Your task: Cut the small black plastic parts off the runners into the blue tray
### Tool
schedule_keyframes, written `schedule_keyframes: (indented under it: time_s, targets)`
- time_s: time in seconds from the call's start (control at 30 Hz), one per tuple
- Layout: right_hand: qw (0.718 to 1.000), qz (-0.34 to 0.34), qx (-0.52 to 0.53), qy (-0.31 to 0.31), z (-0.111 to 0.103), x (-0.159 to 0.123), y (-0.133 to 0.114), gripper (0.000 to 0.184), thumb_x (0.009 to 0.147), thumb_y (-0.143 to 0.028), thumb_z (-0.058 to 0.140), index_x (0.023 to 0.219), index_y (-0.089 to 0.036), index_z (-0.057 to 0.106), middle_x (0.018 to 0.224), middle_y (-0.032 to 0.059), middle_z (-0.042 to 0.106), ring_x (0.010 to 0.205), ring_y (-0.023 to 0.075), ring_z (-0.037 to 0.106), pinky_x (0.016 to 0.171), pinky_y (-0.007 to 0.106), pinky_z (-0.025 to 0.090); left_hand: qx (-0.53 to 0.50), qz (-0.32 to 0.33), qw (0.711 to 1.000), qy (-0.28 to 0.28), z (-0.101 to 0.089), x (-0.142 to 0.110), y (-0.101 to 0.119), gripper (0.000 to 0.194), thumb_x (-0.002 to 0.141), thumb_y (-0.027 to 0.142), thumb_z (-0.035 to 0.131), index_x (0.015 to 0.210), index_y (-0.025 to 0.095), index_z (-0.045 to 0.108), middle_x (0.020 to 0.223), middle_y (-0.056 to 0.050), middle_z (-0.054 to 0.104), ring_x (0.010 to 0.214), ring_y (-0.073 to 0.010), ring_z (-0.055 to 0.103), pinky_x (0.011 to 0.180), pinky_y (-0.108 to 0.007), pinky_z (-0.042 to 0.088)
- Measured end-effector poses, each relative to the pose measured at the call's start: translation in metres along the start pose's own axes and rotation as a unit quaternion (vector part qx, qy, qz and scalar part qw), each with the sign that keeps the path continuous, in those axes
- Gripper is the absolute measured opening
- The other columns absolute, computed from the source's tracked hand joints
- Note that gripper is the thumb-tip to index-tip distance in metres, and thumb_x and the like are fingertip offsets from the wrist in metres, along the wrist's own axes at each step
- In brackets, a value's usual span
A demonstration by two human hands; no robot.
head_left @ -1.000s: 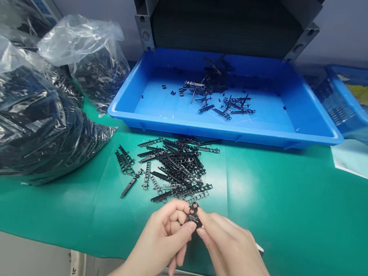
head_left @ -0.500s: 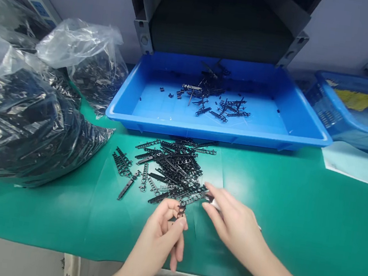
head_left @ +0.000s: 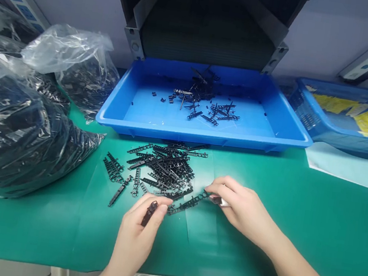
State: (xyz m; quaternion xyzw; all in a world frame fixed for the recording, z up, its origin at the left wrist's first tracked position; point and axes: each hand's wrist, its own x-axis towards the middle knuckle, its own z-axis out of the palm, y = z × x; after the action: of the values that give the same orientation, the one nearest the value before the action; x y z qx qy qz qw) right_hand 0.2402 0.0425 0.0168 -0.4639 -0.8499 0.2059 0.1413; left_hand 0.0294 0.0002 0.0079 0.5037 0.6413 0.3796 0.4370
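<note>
A green mat covers the bench, and a shallow blue plastic tray is set along its back edge. Loose black moulded strips are heaped on the mat just in front of the tray, while more black pieces are scattered across the tray floor. Clear plastic bags packed with black parts are piled at the left, their bulk resting on the mat. To the right, a second blue crate is lined with yellow-marked paper, and a pale blue sheet lies just in front of it on the mat.

A dark ribbed panel with grey metal brackets rises behind the tray, against a pale lilac wall. Blue-marked strips are fixed high up in both corners.

A small black piece is gripped between the thumb and fingers of the left hand, just above the mat. The grip of the right hand is closed on one end of a black strip, whose far end reaches the left hand. A small white object shows at those fingers; its kind cannot be told.
</note>
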Motion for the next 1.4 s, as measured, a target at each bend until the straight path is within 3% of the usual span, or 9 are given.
schedule_keyframes:
  time_s: [0.1, 0.17, 0.23, 0.33, 0.4, 0.53, 0.83, 1.2, 1.4]
  targets:
    - [0.996, -0.074, 0.043, 0.024, -0.005, -0.006, -0.006, 0.031, 0.080, 0.000, 0.037, 0.097, -0.019, 0.055, 0.091, 0.0051, 0.060, 0.070, 0.0122, 0.058, 0.060, 0.023, 0.045, -0.024, 0.009, 0.996, -0.080, 0.003, 0.007, 0.003, 0.013, 0.076, 0.026, 0.056, 0.082, 0.023, 0.067, 0.091, -0.004, 0.065, 0.087, -0.0211, 0.058, 0.077, -0.028, 0.045]
    - [0.994, -0.086, 0.071, 0.022, -0.002, -0.008, -0.011, 0.030, 0.081, -0.002, 0.037, 0.097, -0.020, 0.055, 0.090, 0.0040, 0.060, 0.071, 0.0122, 0.058, 0.059, 0.023, 0.045, -0.086, -0.060, 0.976, -0.190, 0.009, 0.007, 0.005, 0.013, 0.076, 0.026, 0.055, 0.084, 0.020, 0.065, 0.082, -0.004, 0.068, 0.073, -0.0186, 0.063, 0.068, -0.027, 0.049]
    - [0.993, -0.055, 0.099, 0.026, 0.003, -0.008, -0.017, 0.026, 0.084, -0.007, 0.039, 0.098, -0.021, 0.054, 0.090, 0.0040, 0.061, 0.074, 0.0130, 0.058, 0.061, 0.024, 0.046, -0.149, -0.135, 0.945, -0.257, 0.015, 0.005, 0.008, 0.014, 0.078, 0.028, 0.053, 0.084, 0.018, 0.060, 0.065, -0.002, 0.066, 0.045, -0.0127, 0.059, 0.043, -0.021, 0.046]
    - [0.990, 0.043, 0.129, 0.031, 0.012, -0.010, -0.026, 0.021, 0.086, -0.019, 0.043, 0.106, -0.020, 0.051, 0.097, 0.0064, 0.061, 0.084, 0.0161, 0.059, 0.070, 0.028, 0.049, -0.206, -0.194, 0.933, -0.220, 0.019, 0.000, 0.011, 0.017, 0.080, 0.031, 0.050, 0.089, 0.016, 0.051, 0.053, 0.002, 0.059, 0.024, -0.0051, 0.041, 0.025, -0.013, 0.028]
    - [0.987, 0.071, 0.143, 0.010, 0.016, -0.012, -0.032, 0.027, 0.088, -0.023, 0.041, 0.114, -0.019, 0.047, 0.105, 0.0084, 0.059, 0.094, 0.0178, 0.057, 0.077, 0.030, 0.049, -0.232, -0.202, 0.933, -0.188, 0.019, -0.002, 0.012, 0.021, 0.078, 0.032, 0.052, 0.092, 0.016, 0.048, 0.053, 0.003, 0.059, 0.023, -0.0041, 0.039, 0.023, -0.011, 0.026]
    - [0.988, 0.041, 0.149, -0.025, 0.022, -0.017, -0.041, 0.033, 0.091, -0.018, 0.031, 0.121, -0.016, 0.045, 0.108, 0.0105, 0.058, 0.098, 0.0197, 0.054, 0.079, 0.035, 0.050, -0.249, -0.207, 0.926, -0.195, 0.018, -0.003, 0.011, 0.022, 0.076, 0.031, 0.054, 0.092, 0.017, 0.047, 0.051, 0.003, 0.059, 0.024, -0.0048, 0.040, 0.023, -0.011, 0.028]
    - [0.997, 0.002, 0.074, 0.036, 0.031, -0.018, -0.046, 0.032, 0.089, -0.014, 0.034, 0.115, -0.011, 0.052, 0.092, 0.0119, 0.065, 0.079, 0.0222, 0.058, 0.062, 0.036, 0.053, -0.221, -0.197, 0.931, -0.212, 0.019, -0.004, 0.005, 0.017, 0.079, 0.033, 0.052, 0.084, 0.018, 0.045, 0.036, 0.007, 0.052, 0.020, -0.0054, 0.037, 0.024, -0.011, 0.025]
    - [0.994, 0.025, 0.103, 0.020, 0.030, -0.018, -0.050, 0.033, 0.088, -0.015, 0.034, 0.115, -0.015, 0.053, 0.092, 0.0103, 0.065, 0.081, 0.0208, 0.059, 0.065, 0.034, 0.053, -0.199, -0.194, 0.938, -0.207, 0.020, -0.007, 0.003, 0.020, 0.080, 0.036, 0.051, 0.073, 0.018, 0.046, 0.030, 0.008, 0.045, 0.018, -0.0035, 0.029, 0.024, -0.012, 0.017]
    - [0.993, 0.026, 0.103, 0.054, 0.041, -0.020, -0.052, 0.032, 0.089, -0.014, 0.033, 0.114, -0.013, 0.053, 0.089, 0.0110, 0.065, 0.078, 0.0210, 0.059, 0.064, 0.034, 0.053, -0.182, -0.193, 0.947, -0.183, 0.022, -0.008, 0.001, 0.022, 0.080, 0.035, 0.050, 0.066, 0.019, 0.043, 0.027, 0.010, 0.041, 0.017, -0.0024, 0.022, 0.024, -0.012, 0.013]
